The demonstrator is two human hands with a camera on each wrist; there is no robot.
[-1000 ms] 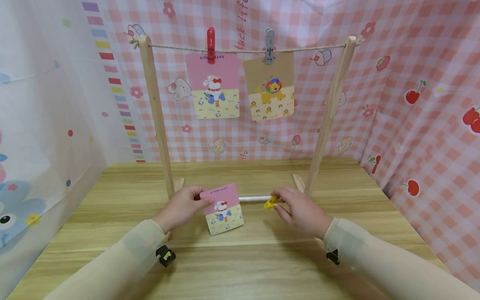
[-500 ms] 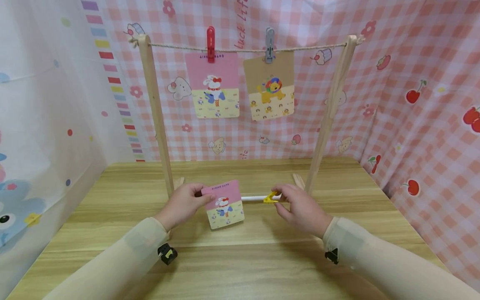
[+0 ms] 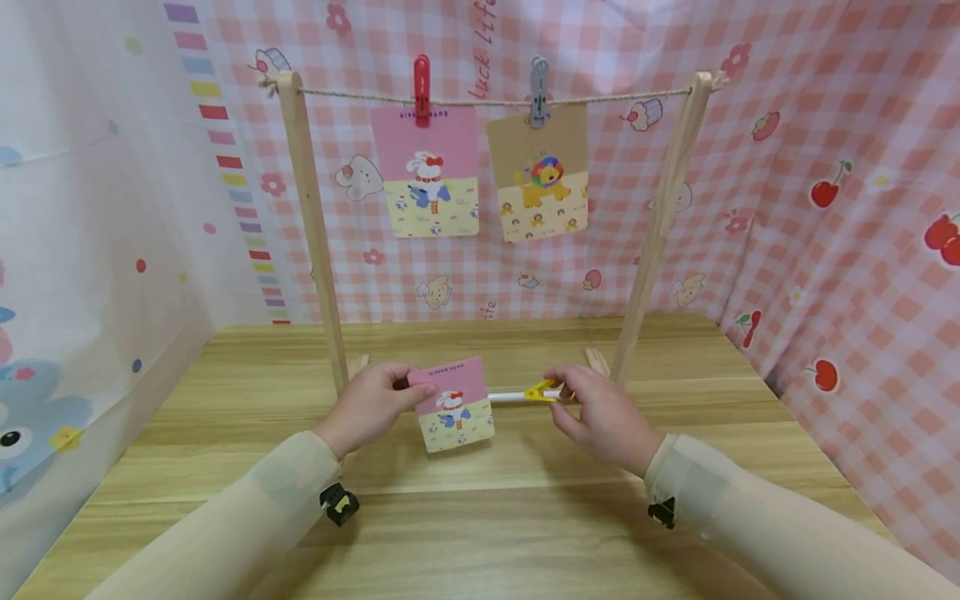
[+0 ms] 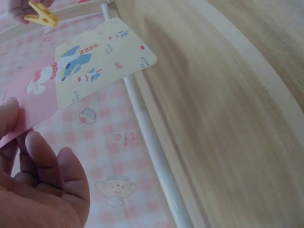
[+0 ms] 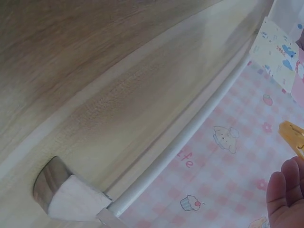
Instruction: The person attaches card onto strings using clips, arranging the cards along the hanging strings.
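Observation:
My left hand [image 3: 371, 402] pinches a pink-and-yellow rabbit card [image 3: 454, 417] by its upper left edge, thumb in front. The card hangs tilted above the table; the left wrist view shows the card [image 4: 92, 66] with the thumb on its pink half. To the right, my right hand [image 3: 600, 414] pinches a yellow clothespin [image 3: 542, 390] by its handles, its nose pointing left toward the card. Card and clothespin are apart. In the right wrist view the clothespin [image 5: 292, 135] shows only partly, above the fingers.
A twine line [image 3: 615, 99] runs between two wooden posts [image 3: 311, 208]. From it hang another rabbit card [image 3: 431, 196], under a red clothespin [image 3: 422, 87], and a lion card [image 3: 543, 187], under a grey clothespin [image 3: 538, 87]. A white rod [image 3: 506, 397] joins the posts low down.
My left hand has raised the card slightly and brought it a little to the right. The yellow clothespin has turned and risen slightly in my right hand, its nose now pointing left.

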